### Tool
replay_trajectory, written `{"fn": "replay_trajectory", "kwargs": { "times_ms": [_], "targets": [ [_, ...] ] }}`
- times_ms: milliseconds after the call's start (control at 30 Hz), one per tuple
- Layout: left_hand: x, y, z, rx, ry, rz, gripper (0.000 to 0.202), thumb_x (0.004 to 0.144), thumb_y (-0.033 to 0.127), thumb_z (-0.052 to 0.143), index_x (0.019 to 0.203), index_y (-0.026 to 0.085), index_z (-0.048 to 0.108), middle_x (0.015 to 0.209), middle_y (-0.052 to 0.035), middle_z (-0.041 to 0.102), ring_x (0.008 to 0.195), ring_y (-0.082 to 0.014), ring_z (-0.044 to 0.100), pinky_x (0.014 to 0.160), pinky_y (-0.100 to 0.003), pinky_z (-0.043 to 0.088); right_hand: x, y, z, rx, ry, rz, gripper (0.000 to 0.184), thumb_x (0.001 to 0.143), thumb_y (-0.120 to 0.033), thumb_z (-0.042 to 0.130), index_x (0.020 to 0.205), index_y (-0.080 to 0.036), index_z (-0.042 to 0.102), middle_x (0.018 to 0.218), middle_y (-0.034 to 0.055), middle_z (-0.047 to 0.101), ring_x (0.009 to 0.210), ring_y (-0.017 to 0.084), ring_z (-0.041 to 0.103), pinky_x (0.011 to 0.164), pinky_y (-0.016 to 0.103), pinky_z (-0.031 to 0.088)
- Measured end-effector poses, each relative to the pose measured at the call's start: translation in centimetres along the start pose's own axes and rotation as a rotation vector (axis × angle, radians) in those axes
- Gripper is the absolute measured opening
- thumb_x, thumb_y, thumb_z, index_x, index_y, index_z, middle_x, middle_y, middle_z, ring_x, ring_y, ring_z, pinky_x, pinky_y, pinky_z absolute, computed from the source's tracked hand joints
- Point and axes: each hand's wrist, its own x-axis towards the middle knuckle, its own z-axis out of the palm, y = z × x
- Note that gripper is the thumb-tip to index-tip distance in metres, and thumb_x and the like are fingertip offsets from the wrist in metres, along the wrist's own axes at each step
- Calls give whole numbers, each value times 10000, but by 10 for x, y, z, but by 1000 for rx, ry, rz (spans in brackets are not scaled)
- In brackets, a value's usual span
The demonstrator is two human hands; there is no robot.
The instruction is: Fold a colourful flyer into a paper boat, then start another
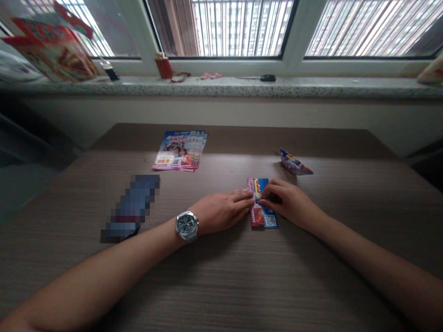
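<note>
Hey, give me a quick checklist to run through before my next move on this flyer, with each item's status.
1. The left hand on the flyer: ok, fingertips at its middle.
2. The right hand on the flyer: ok, fingertips facing the left hand's.
3. The flyer lying flat on the table: ok.
4. Flyer's edges lined up: cannot tell, the hands cover them.
5. The stack of flyers apart from the hands: ok.
6. The wristwatch off the paper: ok, it sits on the left wrist, not touching the flyer.
</note>
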Motion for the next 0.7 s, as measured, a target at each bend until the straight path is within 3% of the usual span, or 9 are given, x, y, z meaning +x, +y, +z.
{"fn": "replay_trajectory", "kwargs": {
  "times_ms": [333,700],
  "targets": [
    [0,0,1,29,-4,23,375,1045,235,415,1382,123,539,1490,-150,506,1362,-223,523,1152,-385,441,-19,-16,1,-7,-38,-10,54,896,-221,691,857,-217,654,929,56,638,869,218,622,762,336,496],
    [1,1,0,39,-19,30,390,1045,225,406,1401,110,515,1501,-159,490,1381,-232,501,1160,-394,434,-39,-28,3,16,-62,-117,45,917,-204,656,940,-238,640,1049,82,673,968,250,621,831,393,515]
  ]
}}
